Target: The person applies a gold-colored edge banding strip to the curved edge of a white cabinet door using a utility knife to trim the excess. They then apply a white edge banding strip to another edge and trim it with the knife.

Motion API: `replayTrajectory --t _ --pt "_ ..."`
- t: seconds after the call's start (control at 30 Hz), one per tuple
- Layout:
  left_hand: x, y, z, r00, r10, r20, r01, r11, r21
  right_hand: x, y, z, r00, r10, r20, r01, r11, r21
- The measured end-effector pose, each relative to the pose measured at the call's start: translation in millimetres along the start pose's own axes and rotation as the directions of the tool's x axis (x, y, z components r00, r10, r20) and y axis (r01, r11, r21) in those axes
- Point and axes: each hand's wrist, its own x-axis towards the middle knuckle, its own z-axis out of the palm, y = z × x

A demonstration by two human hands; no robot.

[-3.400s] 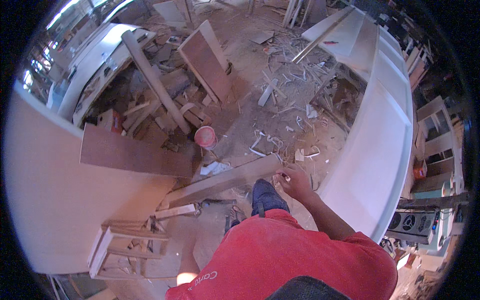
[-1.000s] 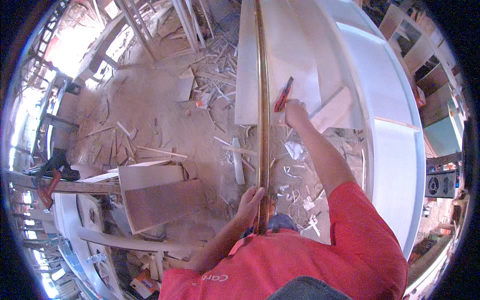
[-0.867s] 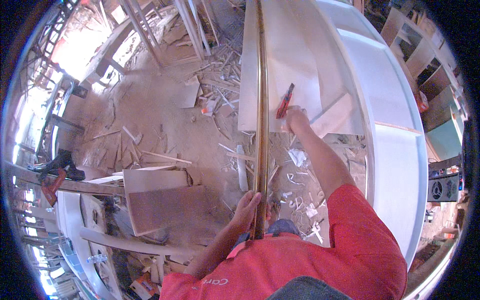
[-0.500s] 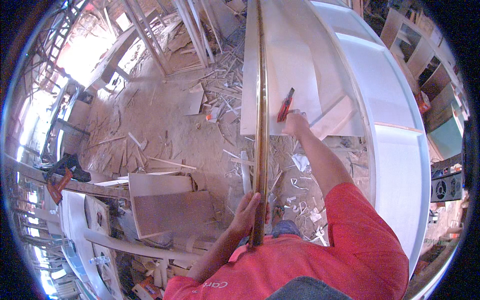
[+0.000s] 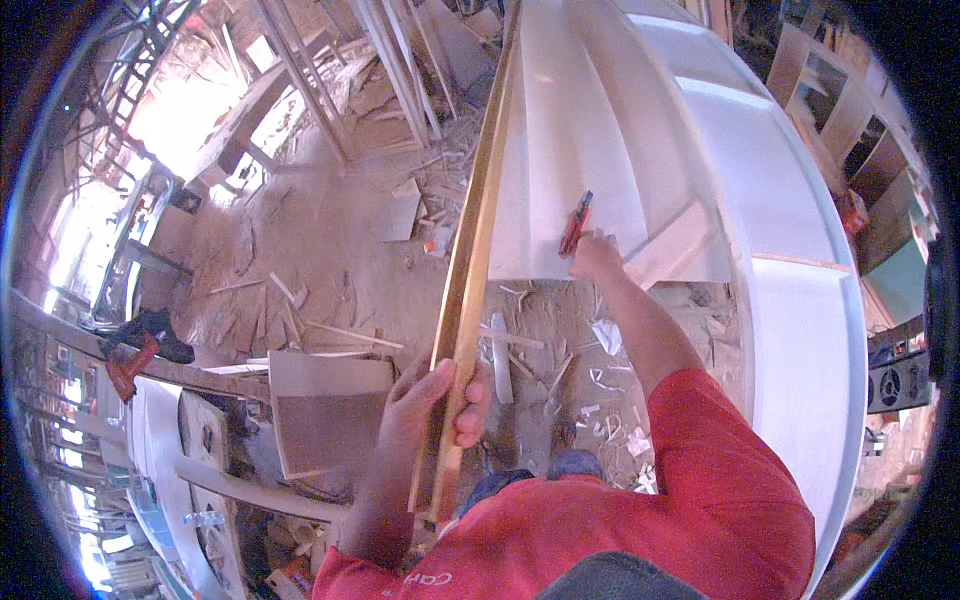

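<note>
Leftward is where the near end of the gold strip (image 5: 472,250) has swung since the earlier frame, taking the left hand (image 5: 440,405) with it, so the strip now slants away along the left edge of the white desk (image 5: 530,200). Its near end is close to the red shirt (image 5: 640,500). The left hand is closed round the strip, thumb on one side and fingers on the other. The right hand (image 5: 598,258) is curled at the lower end of a red tool (image 5: 577,222) over the desk; I cannot tell whether it grips it. The step in hand seems to be positioning the strip; the next move calls for a steady left grip and a sure hold on the tool.
</note>
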Motion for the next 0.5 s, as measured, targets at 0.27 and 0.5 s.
replayTrajectory --t 0.27,0.5 --pt "-15 77 44 0.979 0.080 0.188 -0.018 0.950 -0.311 2 -1 -1 1.000 0.011 0.026 -0.010 1.000 -0.017" --pt "-4 139 74 0.940 0.196 0.279 0.081 0.666 -0.742 5 2 9 0.995 0.059 0.087 -0.069 0.990 0.127"
